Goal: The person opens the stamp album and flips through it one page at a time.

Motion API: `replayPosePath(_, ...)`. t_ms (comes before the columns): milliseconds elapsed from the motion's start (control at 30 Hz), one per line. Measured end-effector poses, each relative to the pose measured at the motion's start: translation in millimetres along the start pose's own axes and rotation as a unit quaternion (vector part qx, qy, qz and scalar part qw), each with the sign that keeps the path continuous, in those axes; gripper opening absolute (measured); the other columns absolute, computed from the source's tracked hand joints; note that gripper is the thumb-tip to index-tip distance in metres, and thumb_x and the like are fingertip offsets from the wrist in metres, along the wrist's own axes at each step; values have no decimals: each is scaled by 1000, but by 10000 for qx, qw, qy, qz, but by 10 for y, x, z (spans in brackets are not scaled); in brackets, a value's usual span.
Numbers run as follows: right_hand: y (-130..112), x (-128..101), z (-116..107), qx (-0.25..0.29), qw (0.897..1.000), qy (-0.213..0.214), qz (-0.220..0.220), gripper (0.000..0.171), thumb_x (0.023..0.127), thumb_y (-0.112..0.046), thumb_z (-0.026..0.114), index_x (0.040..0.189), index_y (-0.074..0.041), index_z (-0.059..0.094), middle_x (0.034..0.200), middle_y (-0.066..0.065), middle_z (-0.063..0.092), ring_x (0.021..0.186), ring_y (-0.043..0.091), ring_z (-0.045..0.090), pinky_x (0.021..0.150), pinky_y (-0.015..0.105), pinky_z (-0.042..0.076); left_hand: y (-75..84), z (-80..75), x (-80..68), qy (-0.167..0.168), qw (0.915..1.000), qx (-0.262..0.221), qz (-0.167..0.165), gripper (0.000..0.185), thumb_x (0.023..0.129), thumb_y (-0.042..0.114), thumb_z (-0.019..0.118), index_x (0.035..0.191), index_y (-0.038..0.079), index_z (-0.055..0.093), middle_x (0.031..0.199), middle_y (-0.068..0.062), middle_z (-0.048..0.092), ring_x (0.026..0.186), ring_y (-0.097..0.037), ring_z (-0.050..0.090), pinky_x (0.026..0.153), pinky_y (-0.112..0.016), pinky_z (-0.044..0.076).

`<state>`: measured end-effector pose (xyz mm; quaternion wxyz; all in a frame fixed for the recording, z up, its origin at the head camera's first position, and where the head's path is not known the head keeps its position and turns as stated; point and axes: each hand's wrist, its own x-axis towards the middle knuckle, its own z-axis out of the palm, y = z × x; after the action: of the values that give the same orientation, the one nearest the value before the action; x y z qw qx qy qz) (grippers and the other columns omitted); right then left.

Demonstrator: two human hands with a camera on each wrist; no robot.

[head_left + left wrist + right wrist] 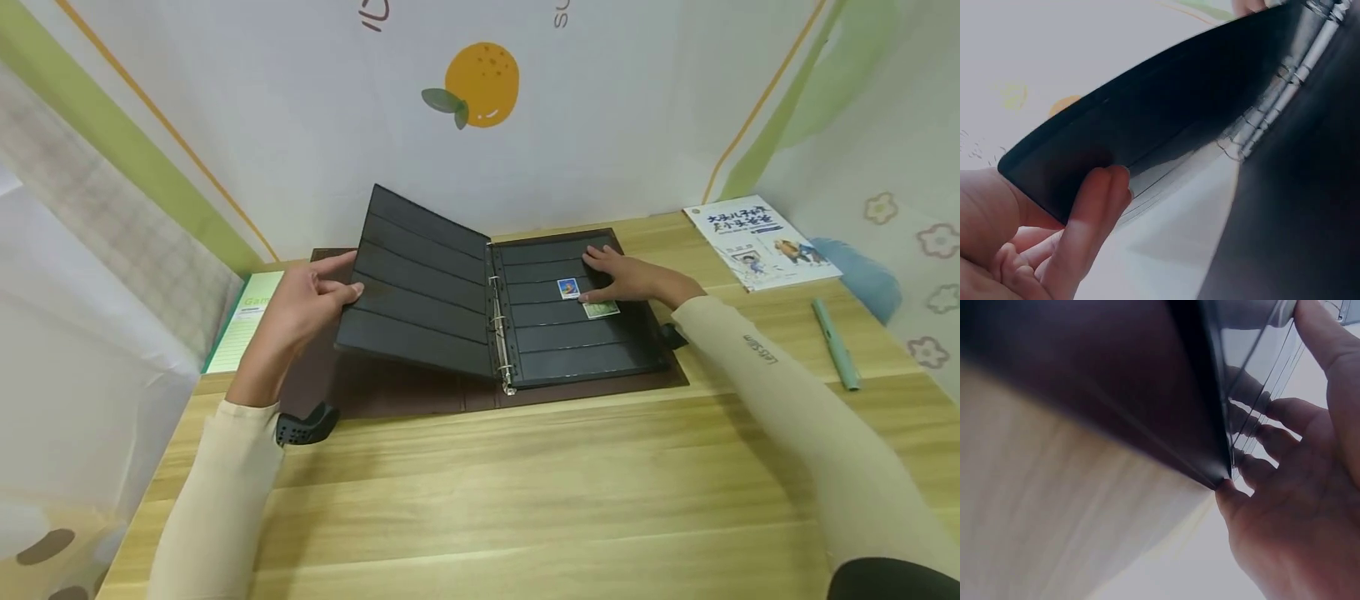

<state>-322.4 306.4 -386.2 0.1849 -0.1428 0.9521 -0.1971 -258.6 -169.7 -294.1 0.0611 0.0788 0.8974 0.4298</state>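
Fingers of left hand (303,304) pinching one page (420,283); right hand (626,279) flat beside two stamps (569,288).

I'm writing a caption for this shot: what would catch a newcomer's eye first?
An open black ring binder at the middle of the wooden desk. The left hand holds one dark page lifted by its outer edge, while the right hand lies flat on the right-hand page beside two small stamps. On the wall behind is an orange fruit picture.
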Motion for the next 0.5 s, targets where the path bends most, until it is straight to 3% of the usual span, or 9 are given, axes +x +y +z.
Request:
replayPosePath(133, 2, -13, -15, 112, 9999, -19, 37, 100, 94, -50, 68, 163, -4, 11, 171, 15, -4, 158, 39, -10, 123, 65, 11, -171, 17, -23, -55, 9998, 186, -99, 59, 100, 18, 62, 156, 20, 41, 47, 10, 51, 48, -8, 25, 59, -35, 30)
replayPosePath(300, 18, -1, -15, 82, 9999, -53, 64, 101, 94, -52, 68, 163, -5, 11, 171, 14, -4, 158, 38, -10, 123, 65, 11, -411, 100, -43, -65, 9982, 558, -199, 60, 101, 18, 63, 156, 14, 40, 62, 1, 69, 60, -10, 48, 76, -33, 41)
replayPosePath(500, 46, 18, -12, -32, 9999, -91, 40, 102, 93, -54, 67, 163, -6, 10, 171, 14, -4, 158, 39, -10, 123, 66, 12, -674, 254, -9, -80, 9899, 1407, 148, 62, 99, 19, 66, 154, 2, 41, 85, -14, 78, 55, -15, 59, 60, -30, 44)
